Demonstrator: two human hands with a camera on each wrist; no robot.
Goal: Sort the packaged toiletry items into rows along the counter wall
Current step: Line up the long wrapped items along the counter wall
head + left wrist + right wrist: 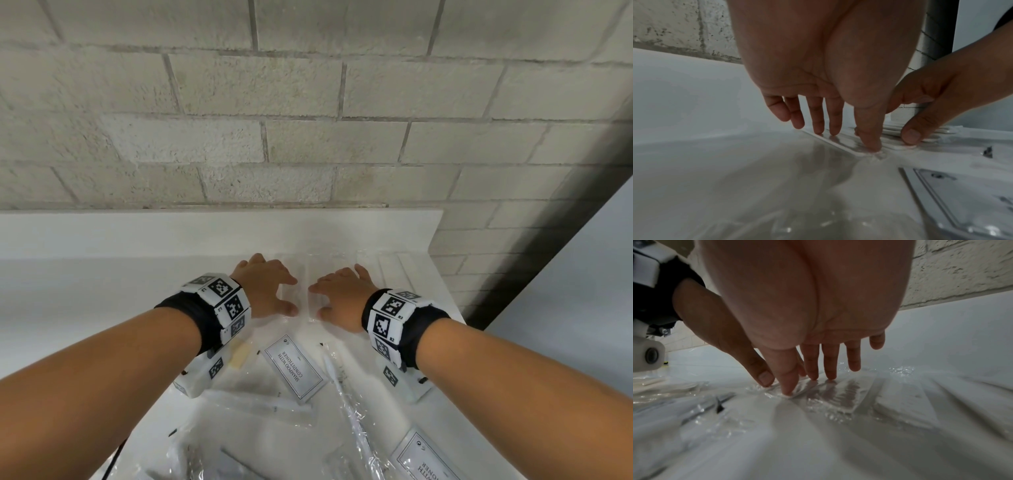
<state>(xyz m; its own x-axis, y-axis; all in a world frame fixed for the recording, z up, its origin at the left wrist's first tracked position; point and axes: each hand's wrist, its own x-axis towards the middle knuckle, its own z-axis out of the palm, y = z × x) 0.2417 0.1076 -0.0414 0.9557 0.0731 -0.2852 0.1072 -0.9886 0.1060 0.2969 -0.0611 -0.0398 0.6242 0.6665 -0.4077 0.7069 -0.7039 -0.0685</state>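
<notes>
Both hands lie side by side on flat clear-wrapped packets point(308, 291) against the counter's white back ledge. My left hand point(274, 291) has straight spread fingers point(817, 125) touching a thin white packet point(840, 146), and its thumb presses the packet's near end. Just to the right, my right hand point(337, 296) presses its fingertips point(830, 369) and thumb on a crinkly clear packet point(840, 395). The two thumbs almost meet. More wrapped white sticks point(400, 274) lie in a row to the right. Neither hand grips anything.
A "Shampoo with conditioner" sachet point(294, 368) lies just behind the hands, and a second sachet point(424, 457) is at the lower right. Several loose clear-wrapped items point(274, 428) cover the near counter. The counter's right edge point(455, 308) is close to the right hand. A block wall point(308, 137) rises behind.
</notes>
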